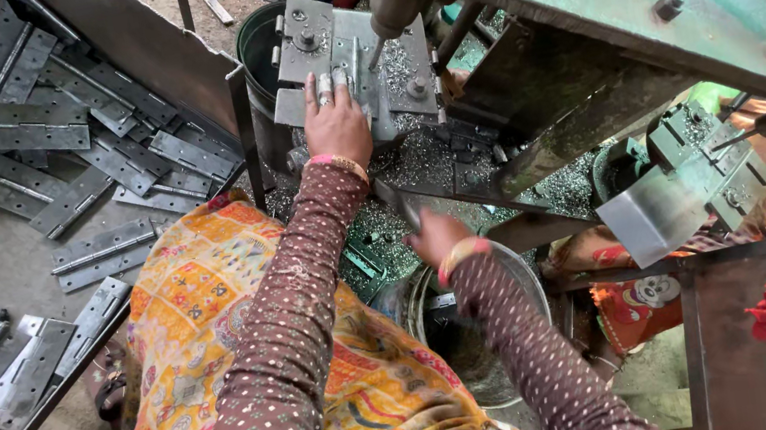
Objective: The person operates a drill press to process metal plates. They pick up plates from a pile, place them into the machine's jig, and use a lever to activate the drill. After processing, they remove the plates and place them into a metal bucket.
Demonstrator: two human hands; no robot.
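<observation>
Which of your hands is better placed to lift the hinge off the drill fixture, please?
Probably the left hand: it already rests on the hinge under the drill bit. The right hand is lower, by the metal bucket.

Both arms are covered by long brown sleeves (pixel 269 363) dotted with small pale spots. A pink and gold bangle (pixel 340 163) is worn at the left wrist, and a similar bangle (pixel 462 252) at the right. Rings are seen on the left hand's fingers (pixel 325 87). The lap is draped in a yellow and orange patterned cloth (pixel 204 302).
</observation>
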